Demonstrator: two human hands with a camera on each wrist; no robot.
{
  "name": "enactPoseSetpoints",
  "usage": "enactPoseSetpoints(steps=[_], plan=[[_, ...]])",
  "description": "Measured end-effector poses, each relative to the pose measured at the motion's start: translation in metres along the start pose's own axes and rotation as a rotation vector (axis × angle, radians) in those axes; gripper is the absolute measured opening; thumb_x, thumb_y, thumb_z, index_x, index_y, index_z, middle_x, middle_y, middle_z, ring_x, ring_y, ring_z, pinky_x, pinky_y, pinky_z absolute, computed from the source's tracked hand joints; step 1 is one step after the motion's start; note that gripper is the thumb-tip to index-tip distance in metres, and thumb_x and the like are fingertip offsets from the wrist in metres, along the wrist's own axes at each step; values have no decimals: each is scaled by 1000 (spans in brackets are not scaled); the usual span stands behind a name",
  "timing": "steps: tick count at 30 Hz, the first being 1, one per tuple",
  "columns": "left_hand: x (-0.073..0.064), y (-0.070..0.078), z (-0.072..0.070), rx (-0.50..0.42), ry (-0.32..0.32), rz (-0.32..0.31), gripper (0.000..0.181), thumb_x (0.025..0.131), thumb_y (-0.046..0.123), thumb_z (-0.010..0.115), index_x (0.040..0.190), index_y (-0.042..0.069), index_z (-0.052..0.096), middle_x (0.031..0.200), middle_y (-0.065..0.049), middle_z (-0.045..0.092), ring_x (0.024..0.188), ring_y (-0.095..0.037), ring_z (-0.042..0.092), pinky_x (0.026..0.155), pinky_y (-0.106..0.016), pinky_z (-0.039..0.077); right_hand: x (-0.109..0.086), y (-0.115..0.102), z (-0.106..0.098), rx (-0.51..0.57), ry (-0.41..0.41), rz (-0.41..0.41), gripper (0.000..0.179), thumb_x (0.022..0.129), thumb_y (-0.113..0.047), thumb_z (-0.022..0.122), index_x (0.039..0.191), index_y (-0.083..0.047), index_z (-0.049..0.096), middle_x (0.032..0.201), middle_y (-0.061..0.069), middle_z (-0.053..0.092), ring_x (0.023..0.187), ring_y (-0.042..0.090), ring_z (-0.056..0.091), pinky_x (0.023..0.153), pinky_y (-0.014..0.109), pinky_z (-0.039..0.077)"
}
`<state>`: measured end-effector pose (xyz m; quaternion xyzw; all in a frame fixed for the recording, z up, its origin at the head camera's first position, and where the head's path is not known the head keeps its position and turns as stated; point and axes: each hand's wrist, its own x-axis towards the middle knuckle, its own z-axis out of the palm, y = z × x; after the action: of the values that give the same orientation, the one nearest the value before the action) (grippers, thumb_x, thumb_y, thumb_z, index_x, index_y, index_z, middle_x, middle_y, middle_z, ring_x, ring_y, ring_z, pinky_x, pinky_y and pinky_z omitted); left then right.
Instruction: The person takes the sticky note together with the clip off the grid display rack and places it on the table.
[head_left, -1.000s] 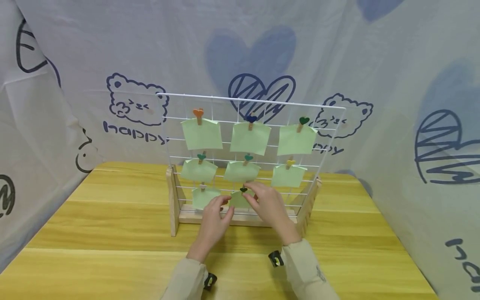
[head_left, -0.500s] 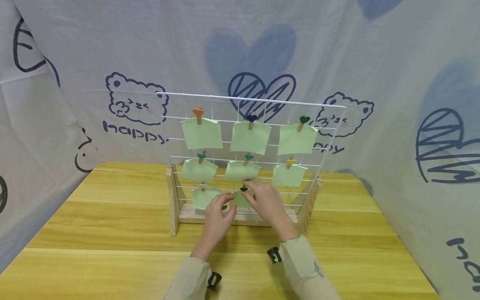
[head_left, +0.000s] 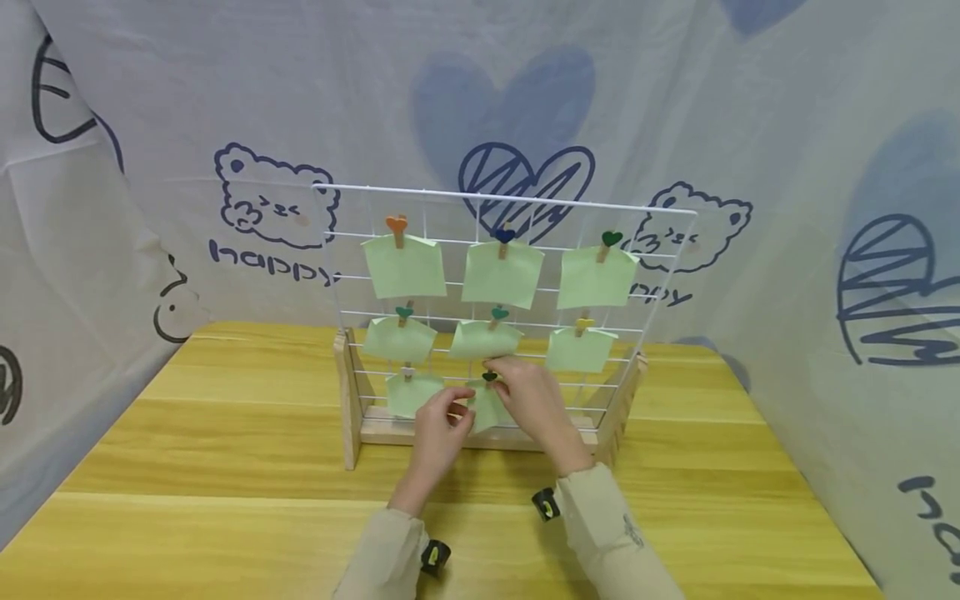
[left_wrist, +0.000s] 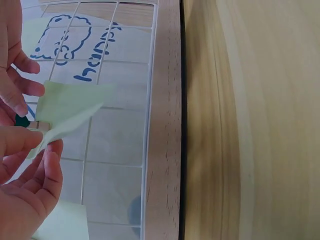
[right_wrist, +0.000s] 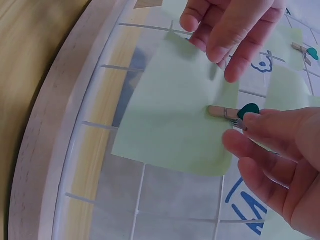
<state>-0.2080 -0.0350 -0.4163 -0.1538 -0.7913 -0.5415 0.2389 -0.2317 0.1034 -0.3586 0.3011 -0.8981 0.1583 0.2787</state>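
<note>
My right hand (head_left: 534,398) pinches a small wooden clothespin (right_wrist: 227,113) with a dark green heart (head_left: 490,377) on its end. A pale green note (right_wrist: 172,107) hangs from the clothespin, low on the white wire grid (head_left: 510,197), in the middle of the bottom row. My left hand (head_left: 437,427) is at the note's left edge, which it pinches between thumb and fingers. In the left wrist view, the note (left_wrist: 67,102) bends and creases where the left fingers (left_wrist: 52,172) hold it.
Several more green notes (head_left: 405,268) hang from heart clothespins in rows on the grid. A wooden base (head_left: 382,429) with side feet (head_left: 347,408) holds the grid upright on a wood-grain table (head_left: 225,467). A printed cloth (head_left: 360,100) hangs behind and at the sides.
The left hand has shifted slightly right, and its fingers have come together on the note's edge. The note now slants, its lower part swung into view. The right hand stays at the clothespin.
</note>
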Motion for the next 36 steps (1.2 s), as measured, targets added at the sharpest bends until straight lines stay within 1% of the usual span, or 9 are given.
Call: enactPoseSetpoints(steps=[5, 7, 15, 22, 27, 36], plan=[[1, 0, 2, 1, -14, -44, 23, 71, -15, 62, 93, -7, 62, 90, -18, 63, 64, -22, 60, 54, -22, 49, 0, 1, 4, -6, 29, 9, 20, 71, 2, 70, 89, -5, 67, 87, 5, 66, 71, 19, 63, 54, 29, 49], [1, 0, 3, 4, -15, -51, 23, 71, -15, 62, 93, -7, 62, 90, -18, 63, 64, -22, 60, 54, -21, 48, 0, 1, 5, 2, 44, 12, 19, 71, 3, 70, 87, -5, 67, 85, 5, 66, 70, 20, 63, 54, 28, 49], [1, -1, 3, 9, -3, -34, 23, 69, -16, 64, 91, -8, 63, 86, -18, 64, 60, -20, 58, 50, -20, 47, -2, 0, 8, 41, 100, 3, 12, 72, 3, 69, 81, -5, 69, 80, 5, 65, 67, 19, 62, 52, 27, 48], [2, -1, 2, -2, -1, -46, 24, 70, -16, 64, 92, -8, 63, 86, -18, 64, 59, -20, 58, 50, -20, 47, -4, 0, 12, 63, 149, -23, 10, 72, 5, 68, 78, -4, 69, 78, 6, 65, 65, 19, 62, 51, 27, 48], [3, -1, 2, 4, -4, -45, 23, 70, -16, 64, 91, -8, 64, 86, -18, 64, 59, -19, 58, 50, -20, 46, -5, 1, 13, 83, 151, -28, 9, 75, 6, 65, 76, -2, 69, 76, 6, 66, 65, 20, 63, 54, 28, 50], [1, -2, 2, 7, 6, -36, 24, 69, -17, 62, 91, -8, 64, 84, -18, 64, 57, -18, 56, 49, -20, 46, -8, 0, 10, 123, 172, -32, 9, 74, 7, 66, 76, -1, 69, 79, 7, 67, 66, 20, 64, 57, 28, 51]])
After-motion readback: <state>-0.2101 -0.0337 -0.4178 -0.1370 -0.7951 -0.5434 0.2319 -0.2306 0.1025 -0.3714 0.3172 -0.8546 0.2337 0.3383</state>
